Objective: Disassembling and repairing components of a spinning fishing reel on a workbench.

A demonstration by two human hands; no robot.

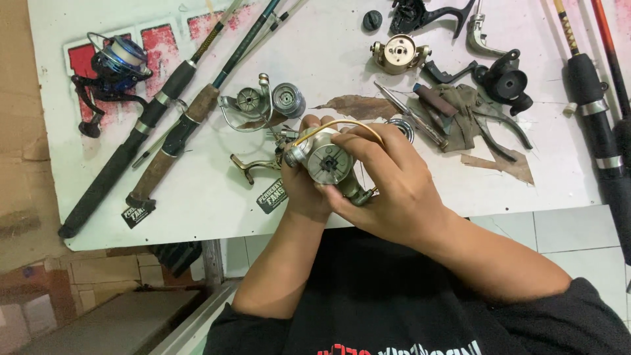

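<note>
Both my hands hold a silver spinning reel body above the near edge of the white table. My left hand cups it from underneath and behind. My right hand wraps over its right side, fingers curled on the rotor and thumb near the lower part. A thin gold bail wire arcs over the top of the reel. The round face of the rotor points up toward me.
Two fishing rods lie diagonally at the left, beside a blue and black reel. Loose reel parts, a gold reel body, black housings, a screwdriver, pliers and rags lie beyond my hands. More rods rest at right.
</note>
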